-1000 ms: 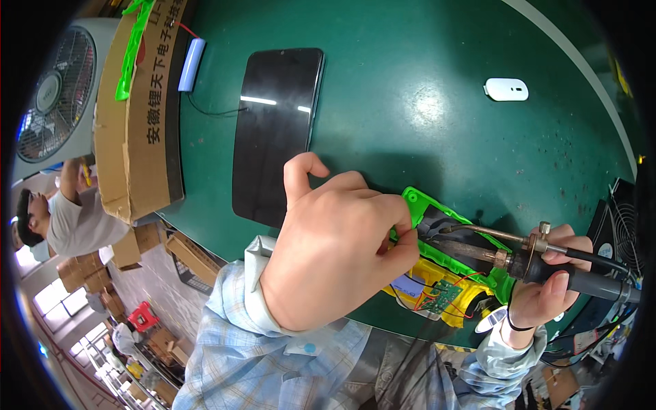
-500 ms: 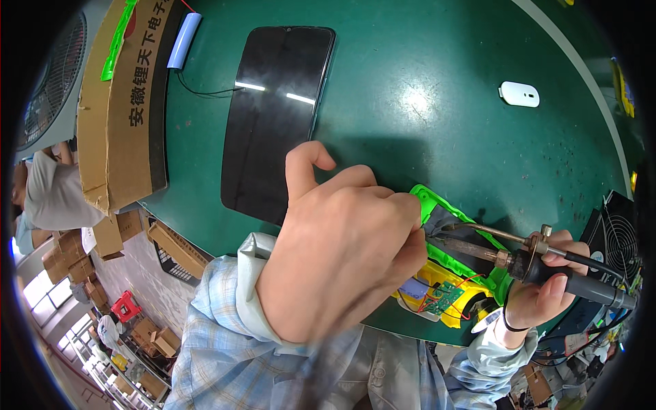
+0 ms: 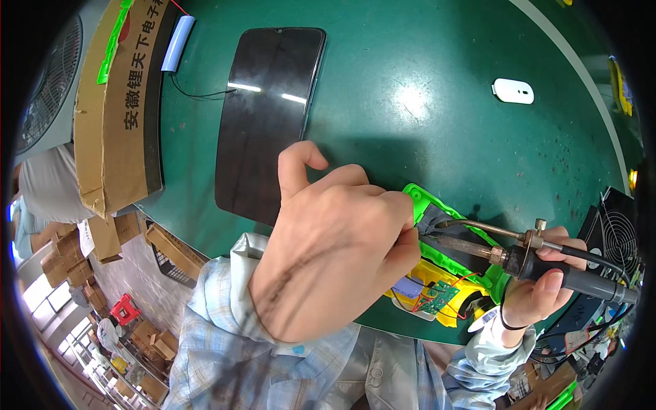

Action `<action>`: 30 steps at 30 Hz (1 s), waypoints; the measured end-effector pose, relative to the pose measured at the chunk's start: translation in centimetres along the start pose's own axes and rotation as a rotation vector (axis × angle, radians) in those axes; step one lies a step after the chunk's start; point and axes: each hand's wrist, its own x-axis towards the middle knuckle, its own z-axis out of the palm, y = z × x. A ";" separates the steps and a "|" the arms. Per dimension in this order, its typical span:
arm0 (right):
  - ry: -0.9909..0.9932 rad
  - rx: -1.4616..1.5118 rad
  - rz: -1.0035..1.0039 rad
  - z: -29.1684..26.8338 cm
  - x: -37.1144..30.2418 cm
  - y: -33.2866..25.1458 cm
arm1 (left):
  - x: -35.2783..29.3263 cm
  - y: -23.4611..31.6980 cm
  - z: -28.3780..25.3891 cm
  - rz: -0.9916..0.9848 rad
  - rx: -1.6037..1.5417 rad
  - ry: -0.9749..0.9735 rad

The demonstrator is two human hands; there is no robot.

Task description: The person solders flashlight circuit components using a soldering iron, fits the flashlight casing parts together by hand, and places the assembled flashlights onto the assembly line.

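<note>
My right hand (image 3: 536, 297) grips the dark handle of a soldering iron (image 3: 588, 281), whose metal tip points left and has a thin feed tube clamped above it. The tip hovers over or touches a bright green plastic housing half (image 3: 497, 279) with a dark inside. Beside the tip, my left hand (image 3: 335, 239) is closed, thumb and forefinger together at the housing's left end; what they pinch is hidden. Nearer me, partly behind the left hand, lies a yellow housing half (image 3: 444, 270) holding a green circuit board (image 3: 441, 298), red wires and a blue cell (image 3: 408, 287).
A large black phone-like screen (image 3: 263, 130) lies left of centre on the green table. Further left are a blue cylindrical cell (image 3: 179, 42) with wires and a cardboard box (image 3: 126, 167). A white mouse-like device (image 3: 514, 91) sits far right. A seated person (image 3: 51, 181) is at the left.
The whole view has shifted slightly, so the table things appear a little further left. Both hands keep nearly the same pose around the iron and green housing.
</note>
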 end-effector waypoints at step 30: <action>0.045 0.070 0.054 0.1 0.2 0.0 | 0.6 -0.3 0.3 0.015 -0.009 -0.008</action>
